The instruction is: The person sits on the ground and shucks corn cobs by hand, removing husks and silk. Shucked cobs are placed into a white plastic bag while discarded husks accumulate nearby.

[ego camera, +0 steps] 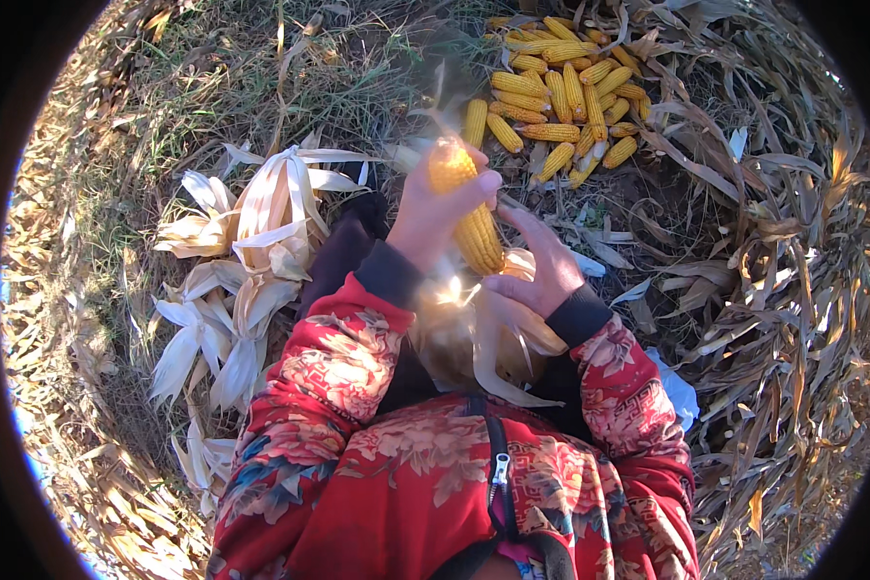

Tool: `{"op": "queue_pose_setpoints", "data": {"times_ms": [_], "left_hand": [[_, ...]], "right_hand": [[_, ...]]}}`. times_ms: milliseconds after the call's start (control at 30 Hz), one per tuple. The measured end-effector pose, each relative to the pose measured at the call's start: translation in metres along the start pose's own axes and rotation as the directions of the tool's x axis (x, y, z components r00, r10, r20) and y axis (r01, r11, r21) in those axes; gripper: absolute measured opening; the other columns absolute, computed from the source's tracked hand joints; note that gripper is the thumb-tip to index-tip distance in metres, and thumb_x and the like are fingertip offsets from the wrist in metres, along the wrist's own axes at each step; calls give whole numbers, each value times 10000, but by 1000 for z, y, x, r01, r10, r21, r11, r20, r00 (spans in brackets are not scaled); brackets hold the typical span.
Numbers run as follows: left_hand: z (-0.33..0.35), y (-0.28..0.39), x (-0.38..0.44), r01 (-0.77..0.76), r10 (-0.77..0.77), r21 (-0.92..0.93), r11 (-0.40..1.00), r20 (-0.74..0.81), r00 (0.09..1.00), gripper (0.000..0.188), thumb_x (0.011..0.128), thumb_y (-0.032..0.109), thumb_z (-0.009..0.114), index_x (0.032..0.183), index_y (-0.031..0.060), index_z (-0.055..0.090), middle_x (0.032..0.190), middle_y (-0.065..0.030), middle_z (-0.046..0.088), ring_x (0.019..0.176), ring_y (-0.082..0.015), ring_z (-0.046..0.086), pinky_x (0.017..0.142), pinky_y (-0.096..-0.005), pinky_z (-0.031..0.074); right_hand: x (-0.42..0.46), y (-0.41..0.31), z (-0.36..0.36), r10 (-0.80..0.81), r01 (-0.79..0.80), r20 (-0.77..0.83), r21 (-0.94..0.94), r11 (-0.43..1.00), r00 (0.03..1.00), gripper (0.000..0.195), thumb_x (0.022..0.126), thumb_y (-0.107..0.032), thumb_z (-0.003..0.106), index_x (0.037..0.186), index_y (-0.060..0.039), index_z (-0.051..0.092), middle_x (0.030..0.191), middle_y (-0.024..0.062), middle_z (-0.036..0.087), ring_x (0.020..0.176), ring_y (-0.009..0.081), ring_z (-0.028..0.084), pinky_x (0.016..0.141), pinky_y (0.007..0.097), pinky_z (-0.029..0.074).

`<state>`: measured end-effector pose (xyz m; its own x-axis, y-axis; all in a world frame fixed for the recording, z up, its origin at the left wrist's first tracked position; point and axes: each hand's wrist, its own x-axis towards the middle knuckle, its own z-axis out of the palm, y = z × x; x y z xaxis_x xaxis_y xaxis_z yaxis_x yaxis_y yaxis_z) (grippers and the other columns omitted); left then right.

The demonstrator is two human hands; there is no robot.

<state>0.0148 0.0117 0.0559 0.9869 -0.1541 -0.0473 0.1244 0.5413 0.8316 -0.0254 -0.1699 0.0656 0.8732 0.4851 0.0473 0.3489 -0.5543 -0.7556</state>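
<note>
A yellow corn cob (pixel 478 239), its kernels bare, tilts in front of my body. My left hand (pixel 435 199) wraps its upper part, with the thumb across the kernels. Close by the cob's lower end is my right hand (pixel 540 257), its fingers bent and its thumb low by pale husk leaves. Whether it grips the husk I cannot tell. Beneath both hands, dry corn husks (pixel 478 326) lie in my lap, partly washed out by glare. Blurred strands show above the cob's upper end.
A pile of husked yellow cobs (pixel 569 94) lies on the ground ahead to the right. Pale husks (pixel 275 210) are heaped on the left. Dry corn stalks and leaves (pixel 776 304) line the right side. A whitish plastic piece (pixel 674 388) sits by my right sleeve. Grass (pixel 225 80) covers the far left.
</note>
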Motion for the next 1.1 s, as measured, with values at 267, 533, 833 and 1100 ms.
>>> {"op": "queue_pose_setpoints", "data": {"times_ms": [267,533,833,1100], "left_hand": [[-24,29,15,-108,103,-78,991,-60,993,196,850,139,619,987,58,504,765,-53,572,712,-166,568,676,-304,470],[-17,-19,9,31,-118,-245,969,-346,931,283,828,310,668,871,84,501,672,-62,558,620,-196,576,586,-321,481],[-40,-8,15,258,-324,-383,887,-118,939,268,831,330,649,824,98,516,647,-66,550,614,-217,567,593,-336,473],[-50,-8,20,414,-449,-400,818,7,893,278,826,343,649,799,90,536,636,-60,547,592,-205,570,563,-327,476]], "right_hand": [[18,23,51,317,-346,183,160,924,931,540,724,-423,697,1088,-47,565,915,179,637,911,328,619,796,391,472],[34,11,62,307,-318,-93,-154,935,947,392,729,-351,711,904,-24,581,806,184,621,768,355,611,668,422,480],[35,11,64,131,-129,-5,-185,974,991,384,718,-339,723,842,-25,540,766,177,587,732,362,595,634,417,473],[35,0,61,105,-92,55,-198,976,993,451,732,-400,699,809,-1,502,760,187,589,713,360,602,625,433,487]]}}
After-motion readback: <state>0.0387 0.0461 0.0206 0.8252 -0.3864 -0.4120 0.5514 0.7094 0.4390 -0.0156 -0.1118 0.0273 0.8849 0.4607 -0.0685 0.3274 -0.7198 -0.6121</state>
